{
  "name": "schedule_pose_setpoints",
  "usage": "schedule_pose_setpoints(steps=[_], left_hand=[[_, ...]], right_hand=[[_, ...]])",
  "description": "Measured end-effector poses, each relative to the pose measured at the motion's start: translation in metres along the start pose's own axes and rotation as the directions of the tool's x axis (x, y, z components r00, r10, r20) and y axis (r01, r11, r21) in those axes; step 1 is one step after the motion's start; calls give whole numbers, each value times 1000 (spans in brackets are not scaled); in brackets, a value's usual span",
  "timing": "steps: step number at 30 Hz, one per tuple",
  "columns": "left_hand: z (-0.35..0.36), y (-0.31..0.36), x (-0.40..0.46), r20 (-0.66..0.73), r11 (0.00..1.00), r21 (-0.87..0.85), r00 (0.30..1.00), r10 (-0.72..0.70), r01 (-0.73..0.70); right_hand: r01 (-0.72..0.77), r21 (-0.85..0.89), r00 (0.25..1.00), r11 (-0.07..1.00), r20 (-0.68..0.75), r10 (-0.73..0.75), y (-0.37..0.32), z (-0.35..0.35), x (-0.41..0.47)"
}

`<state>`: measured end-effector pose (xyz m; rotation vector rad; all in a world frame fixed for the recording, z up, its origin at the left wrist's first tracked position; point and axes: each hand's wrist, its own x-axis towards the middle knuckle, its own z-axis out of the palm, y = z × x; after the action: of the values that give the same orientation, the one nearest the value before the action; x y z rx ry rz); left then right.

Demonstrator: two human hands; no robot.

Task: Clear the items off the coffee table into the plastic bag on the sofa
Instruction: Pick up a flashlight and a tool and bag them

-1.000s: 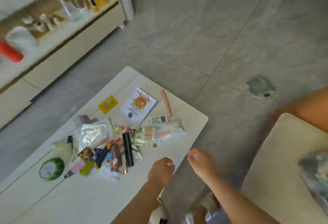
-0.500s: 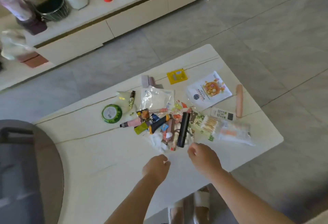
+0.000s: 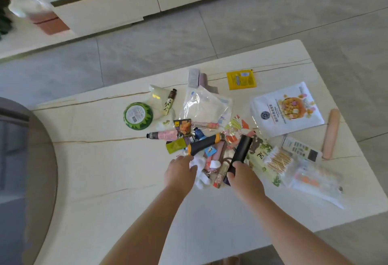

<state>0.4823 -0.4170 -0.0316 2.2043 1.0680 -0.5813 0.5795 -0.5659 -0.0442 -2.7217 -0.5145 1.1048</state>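
The pale coffee table [image 3: 105, 180] carries a pile of small items. Among them are a black tube [image 3: 242, 149], a black-and-orange handle [image 3: 202, 145], white crumpled tissue [image 3: 200, 177], a green round tin [image 3: 138, 115], a white snack pouch [image 3: 287, 109], a yellow sachet [image 3: 241, 79], cotton swabs [image 3: 277, 160], a remote [image 3: 301, 149] and a pink stick [image 3: 331, 133]. My right hand [image 3: 244, 178] pinches the near end of the black tube. My left hand [image 3: 180, 173] lies on the tissue by the handle's end, its fingertips hidden. No plastic bag or sofa shows.
A grey rounded seat [image 3: 23, 170] overlaps the table's left end. A low cream cabinet [image 3: 126, 2] runs along the far wall beyond a strip of grey tiled floor [image 3: 252, 23]. The table's right edge drops off near the pink stick.
My view swung left and down from the sofa side onto the table. Both hands moved forward from the bare table front into the pile, and the right hand took the black tube's end.
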Motion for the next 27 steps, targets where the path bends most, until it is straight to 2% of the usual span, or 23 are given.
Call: schedule_pose_setpoints(steps=[7, 13, 17, 21, 23, 25, 27], left_hand=[[35, 25, 77, -121, 987, 137, 988, 96, -79], [59, 22, 105, -167, 964, 265, 984, 67, -21], [60, 26, 99, -152, 972, 234, 988, 17, 20], [53, 34, 75, -49, 993, 83, 995, -83, 87], [45, 43, 61, -15, 994, 25, 994, -109, 110], [36, 53, 44, 43, 988, -84, 991, -125, 129], [25, 67, 24, 98, 985, -114, 988, -116, 127]], right_hand=[[-261, 67, 964, 963, -40, 264, 24, 32, 61], [-301, 86, 941, 950, -133, 310, 28, 52, 84], [-285, 174, 950, 942, -77, 302, 31, 51, 82], [-265, 270, 960, 926, -15, 279, 40, 35, 61], [-272, 463, 959, 843, 60, 277, 47, 23, 48], [-330, 678, 942, 657, 188, 279, 55, 6, 29], [-373, 789, 924, 489, 265, 276, 61, -14, 5]])
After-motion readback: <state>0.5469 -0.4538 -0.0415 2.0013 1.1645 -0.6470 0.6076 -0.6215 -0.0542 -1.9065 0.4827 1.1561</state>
